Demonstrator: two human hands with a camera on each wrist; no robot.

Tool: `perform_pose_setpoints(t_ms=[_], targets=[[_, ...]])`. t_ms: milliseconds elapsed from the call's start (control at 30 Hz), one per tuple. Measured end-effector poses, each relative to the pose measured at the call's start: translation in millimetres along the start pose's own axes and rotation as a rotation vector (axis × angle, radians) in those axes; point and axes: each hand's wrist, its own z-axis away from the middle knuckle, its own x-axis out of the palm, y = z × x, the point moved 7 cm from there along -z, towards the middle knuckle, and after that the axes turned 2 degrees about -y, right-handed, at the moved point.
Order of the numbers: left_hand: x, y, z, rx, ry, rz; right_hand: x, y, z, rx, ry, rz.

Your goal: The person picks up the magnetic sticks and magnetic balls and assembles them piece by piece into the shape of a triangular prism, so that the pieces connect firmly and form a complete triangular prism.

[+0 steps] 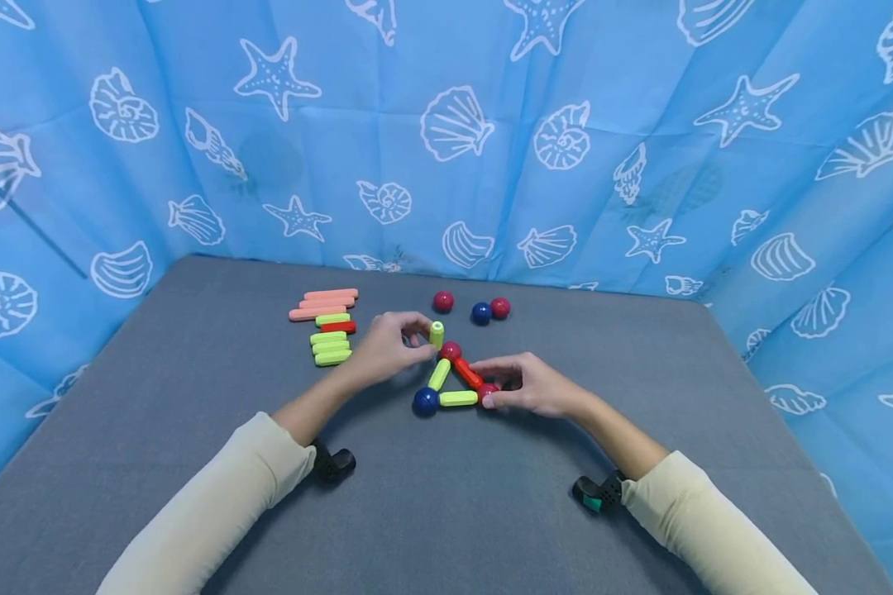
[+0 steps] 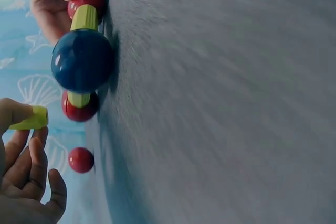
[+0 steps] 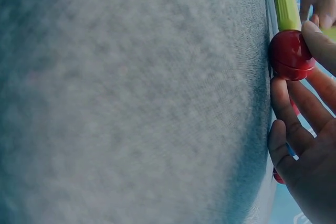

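Fingertips of the left hand pinch an upright green rod just above the apex red ball. The right hand pinches the corner red ball at 4 o'clock. Magnetic snap could tilt the rod, or the flat triangle could be dragged.

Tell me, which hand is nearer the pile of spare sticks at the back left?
Left. The left hand sits just beside the spare sticks; the right hand is beyond the triangle.
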Motion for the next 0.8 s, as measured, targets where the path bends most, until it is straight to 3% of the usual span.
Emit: perform_pose_setpoints(t_ms=[200,400,533,800], targets=[[15.0,-1.0,-18.5,0.005,-0.026,0.01,0,0,1,-0.002,0.0,0.004],[16.1,-3.8,-17.7,0.005,-0.039,-0.004,0,0,-1,-0.005,-0.001,0.015],[0.9,-7.6,-7.4,-0.016,-0.035,-0.031,0,0,-2,-0.013,-0.001,0.024],[-53.0,-22.8,33.5,-0.03,-0.008,-0.147,0,-1,0,-0.014,0.003,0.031]])
